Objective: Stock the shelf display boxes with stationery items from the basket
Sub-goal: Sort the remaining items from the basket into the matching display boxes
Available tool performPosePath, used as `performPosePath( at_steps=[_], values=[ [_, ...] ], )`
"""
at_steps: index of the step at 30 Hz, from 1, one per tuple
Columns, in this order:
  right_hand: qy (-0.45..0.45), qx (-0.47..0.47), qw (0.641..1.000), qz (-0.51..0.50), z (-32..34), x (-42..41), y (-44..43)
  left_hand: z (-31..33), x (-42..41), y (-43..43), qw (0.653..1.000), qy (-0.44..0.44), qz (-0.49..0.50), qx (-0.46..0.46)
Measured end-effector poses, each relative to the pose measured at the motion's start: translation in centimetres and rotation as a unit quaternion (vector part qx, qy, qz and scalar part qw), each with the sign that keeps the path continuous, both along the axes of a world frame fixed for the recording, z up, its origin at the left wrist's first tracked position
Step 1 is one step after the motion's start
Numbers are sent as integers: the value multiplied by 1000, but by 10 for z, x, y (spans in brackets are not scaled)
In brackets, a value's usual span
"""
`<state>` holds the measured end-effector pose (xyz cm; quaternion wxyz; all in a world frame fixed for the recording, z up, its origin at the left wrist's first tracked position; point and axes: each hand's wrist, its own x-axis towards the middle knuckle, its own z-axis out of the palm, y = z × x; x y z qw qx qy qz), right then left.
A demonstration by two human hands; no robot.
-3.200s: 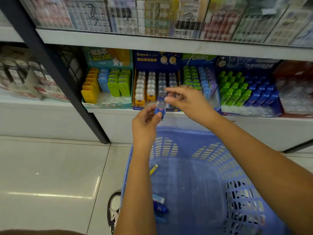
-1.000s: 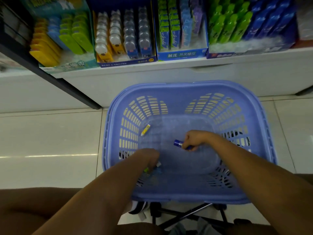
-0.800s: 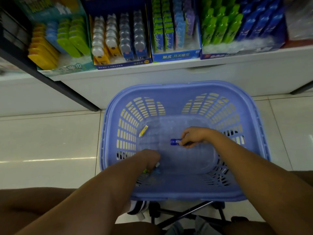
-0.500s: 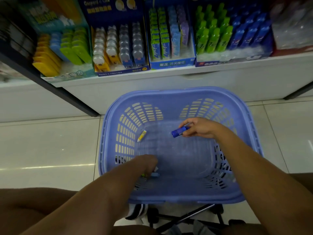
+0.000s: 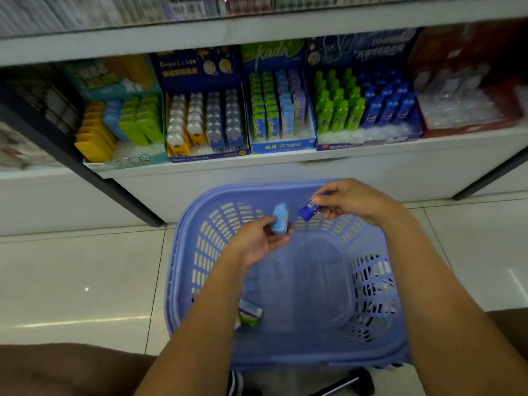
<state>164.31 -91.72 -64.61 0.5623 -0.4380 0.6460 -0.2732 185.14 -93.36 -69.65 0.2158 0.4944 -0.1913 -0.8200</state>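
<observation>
Right hand [image 5: 350, 202] raised, tube [image 5: 308, 210] slanting down-left, left hand [image 5: 257, 243] holding block [image 5: 279, 222]

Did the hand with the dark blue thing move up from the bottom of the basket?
Yes. The right hand, pinching the dark blue item, rose from the floor of the basket to its far rim, toward the shelf.

Basket [image 5: 173, 270]: moulded plastic, slotted walls, smooth, semi-matt sheen. Floor tiles [image 5: 80, 275]: glazed, glossy, light streaks reflected. Display boxes [image 5: 283, 145]: printed card, slight gloss noted. Shelf [image 5: 371, 164]: white-coated, smooth, matt. Light-blue case [image 5: 279, 221]: smooth matt plastic. Dark-blue tube [image 5: 307, 211]: glossy plastic, printed label seen on it.
</observation>
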Motion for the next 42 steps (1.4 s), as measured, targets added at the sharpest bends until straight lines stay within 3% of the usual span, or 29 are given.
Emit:
performPosePath(
  at_steps=[2,5,9,14,21,26,33,36,42],
  values=[
    [46,-26,999,11,12,3,-3,25,-9,1,997,58,39,-14],
    [109,-63,992,-3,30,10,-6,54,-21,6,995,63,56,-50],
    [96,-148,980,-93,53,17,-6,77,-35,4,990,82,98,-66],
    [71,-194,973,-101,80,9,1,92,-54,-1,980,124,128,-84],
    [192,-271,927,-172,99,-50,-9,103,-80,-12,974,147,142,-94],
    [349,-240,876,-233,85,-128,-26,89,-80,-11,977,134,135,-93],
    [368,-221,886,-173,67,-153,-41,83,-83,-11,979,123,131,-100],
    [404,-231,875,-131,70,-153,-43,83,-84,-11,979,118,127,-106],
    [408,-215,877,-132,72,-147,-43,89,-84,-6,981,118,94,-119]
  ],
)
